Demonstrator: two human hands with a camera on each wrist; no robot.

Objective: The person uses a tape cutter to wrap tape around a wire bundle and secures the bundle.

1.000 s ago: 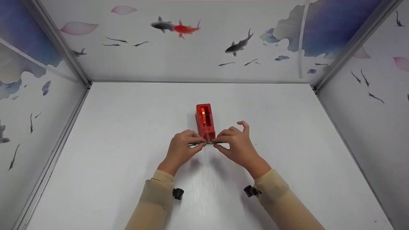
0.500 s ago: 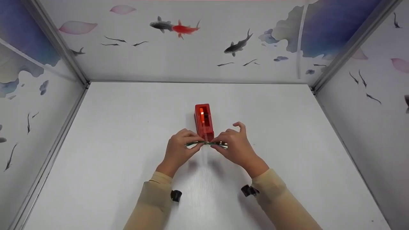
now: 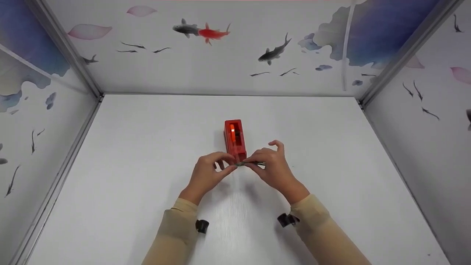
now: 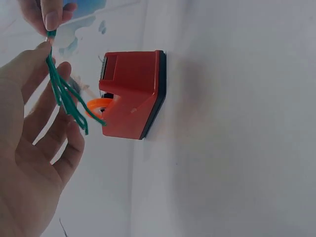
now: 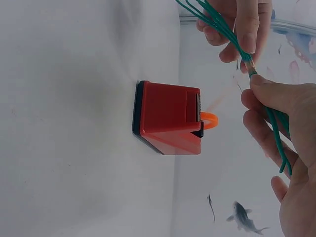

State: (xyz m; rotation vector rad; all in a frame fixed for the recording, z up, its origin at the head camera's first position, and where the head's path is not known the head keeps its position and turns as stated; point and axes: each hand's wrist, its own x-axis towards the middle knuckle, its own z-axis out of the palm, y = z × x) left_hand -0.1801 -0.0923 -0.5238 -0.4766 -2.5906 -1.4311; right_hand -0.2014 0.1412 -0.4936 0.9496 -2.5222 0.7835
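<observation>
Between my two hands is a bundle of thin green wires (image 5: 224, 29), bound near its middle by a shiny band of tape (image 5: 250, 64). My left hand (image 3: 206, 173) holds it near this band between thumb and index finger; loose wire ends hang past its other fingers in the left wrist view. From the other side my right hand (image 3: 274, 169) pinches the bundle, little finger raised in the head view. Just beyond the hands stands a red tape dispenser (image 4: 126, 116) with an orange tape core (image 3: 232, 132). Clear tape reaches from it towards the bundle.
The dispenser stands on a white tabletop (image 3: 154, 129). Walls printed with fish (image 3: 274, 54) and petals enclose the back and both sides. A small black camera sits at each wrist.
My left fingers have spread slightly and shifted on the bundle, and the wires inside that hand no longer show in the head view. My right hand has barely moved. The dispenser stays put.
</observation>
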